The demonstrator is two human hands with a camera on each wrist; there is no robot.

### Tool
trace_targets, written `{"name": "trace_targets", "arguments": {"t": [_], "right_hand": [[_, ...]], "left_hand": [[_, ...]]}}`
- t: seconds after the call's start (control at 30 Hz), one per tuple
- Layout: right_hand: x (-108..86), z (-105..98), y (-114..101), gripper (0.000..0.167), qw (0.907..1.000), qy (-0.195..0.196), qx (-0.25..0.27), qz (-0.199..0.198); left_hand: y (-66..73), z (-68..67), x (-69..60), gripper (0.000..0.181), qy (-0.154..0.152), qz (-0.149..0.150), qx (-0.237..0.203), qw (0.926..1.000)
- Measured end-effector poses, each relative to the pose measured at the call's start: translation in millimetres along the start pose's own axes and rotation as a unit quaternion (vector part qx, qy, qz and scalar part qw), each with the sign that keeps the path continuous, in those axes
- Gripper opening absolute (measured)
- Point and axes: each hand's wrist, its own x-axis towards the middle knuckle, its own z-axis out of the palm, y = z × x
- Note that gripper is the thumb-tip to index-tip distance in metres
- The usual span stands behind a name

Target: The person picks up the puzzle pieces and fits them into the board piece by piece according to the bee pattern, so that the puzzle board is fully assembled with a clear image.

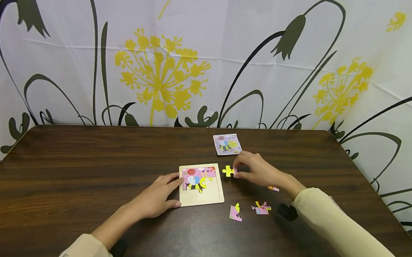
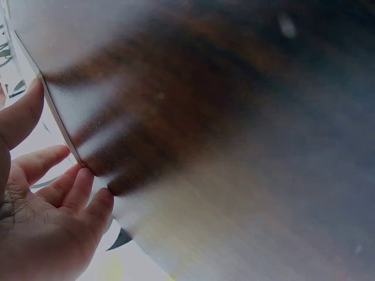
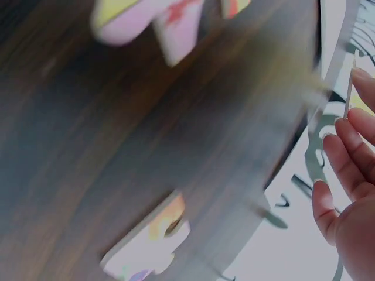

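A square wooden puzzle tray point(image 1: 201, 198) lies on the table, its upper part filled with pieces of a bee picture. My left hand point(image 1: 157, 196) rests against the tray's left side. Its fingers touch the upper left edge and its thumb the lower left corner; in the left wrist view those fingertips point(image 2: 85, 172) meet the thin edge. Just right of the tray, my right hand point(image 1: 257, 168) pinches a yellow and pink puzzle piece point(image 1: 228, 170) between thumb and fingers. From the right wrist, that piece shows only as a thin edge.
Two loose puzzle pieces, one pink and yellow point(image 1: 235, 213) and one pink and dark point(image 1: 261, 208), lie in front of my right arm. Another piece point(image 1: 273, 188) is partly under the forearm. A bee picture card point(image 1: 227, 144) lies behind. A flowered cloth point(image 1: 243, 42) hangs at the table's back.
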Motion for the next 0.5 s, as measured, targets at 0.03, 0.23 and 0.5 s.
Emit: {"name": "trace_targets", "arguments": {"t": [0.03,0.23,0.5], "right_hand": [[2.2,1,-2,0.017,1.0000,-0.003,0.000,-0.001],[14.3,10,-15,0.017,0.9995,-0.023,-0.006,-0.018],[25.1,26,-26,0.017,0.9984,-0.037,-0.003,-0.043]], "left_hand": [[-0.3,0.2,0.2,0.061,-0.001,0.000,0.000,1.0000],[-1.3,0.9,0.6,0.060,0.001,0.002,0.000,1.0000],[-0.8,0.6,0.4,0.060,-0.001,-0.001,0.001,1.0000]]}}
